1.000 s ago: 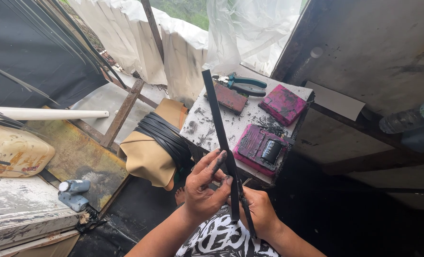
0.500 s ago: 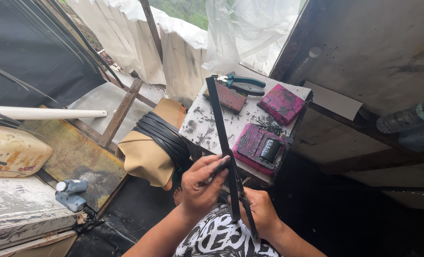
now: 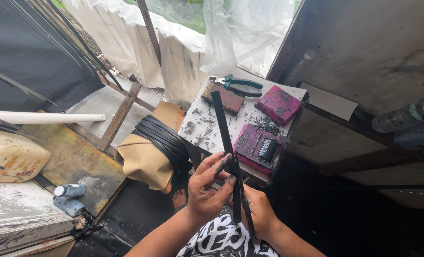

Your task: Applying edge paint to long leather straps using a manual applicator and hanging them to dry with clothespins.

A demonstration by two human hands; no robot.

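Observation:
A long black strip [image 3: 223,126] stands almost upright in front of me, its top end over the small white table [image 3: 200,128]. My left hand [image 3: 207,188] pinches the strip near its lower part with thumb and fingertips. My right hand [image 3: 259,214] grips the strip lower down, along with a second thin black piece that hangs toward my lap. Both hands are smeared with black.
On the table lie green-handled pliers [image 3: 238,85], a reddish block [image 3: 226,97], a pink block [image 3: 279,104] and a pink pad with a black roller [image 3: 259,148]. Black strips drape over a tan cushion [image 3: 152,152]. A yellow jerrycan [image 3: 9,157] and white pipe [image 3: 45,117] sit left.
The strip has shifted slightly right and tilted a little. My left fingers have closed in from spread apart to pinching the strip.

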